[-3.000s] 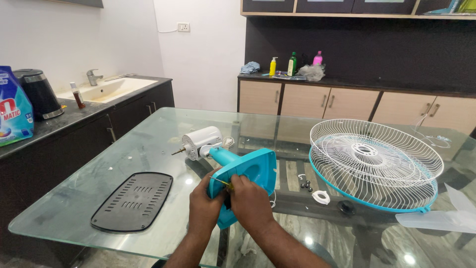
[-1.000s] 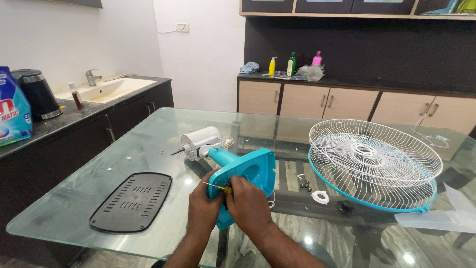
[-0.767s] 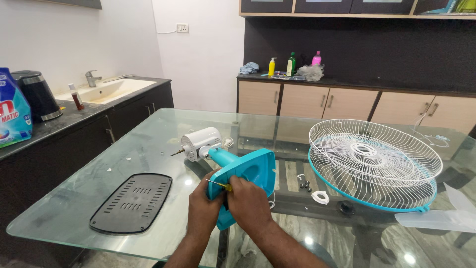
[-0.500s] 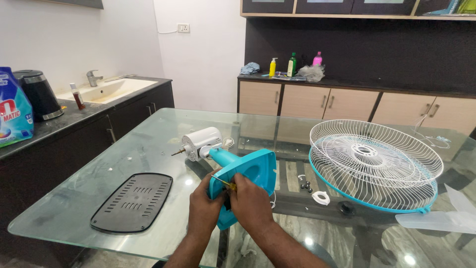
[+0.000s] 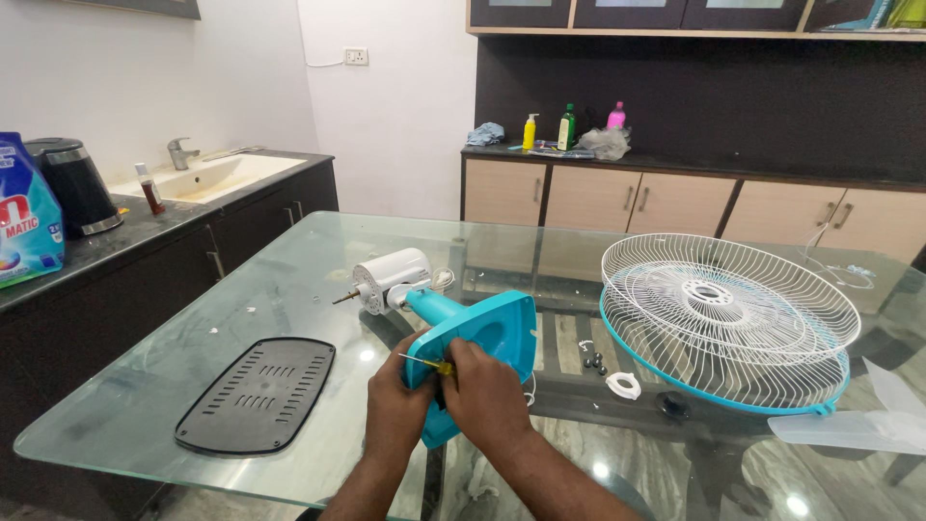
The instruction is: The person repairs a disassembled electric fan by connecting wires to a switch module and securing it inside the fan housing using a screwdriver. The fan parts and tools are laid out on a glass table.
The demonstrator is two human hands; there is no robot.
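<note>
We grip the smooth turquoise plastic fan base [image 5: 487,338], tilted on the glossy glass table [image 5: 193,386]. Our left hand [image 5: 397,400] clasps its edge; our right hand [image 5: 485,396] pinches a thin yellow-handled screwdriver [image 5: 427,364].

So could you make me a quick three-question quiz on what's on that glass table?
1. True or false: both hands are on the teal fan base.
2. Which lies left of the hands? A) black plate B) fan grille C) white ring
3. Fill in: the left hand and right hand work a small yellow-handled ____.

Key: 1 true; 2 A; 3 screwdriver.
</note>
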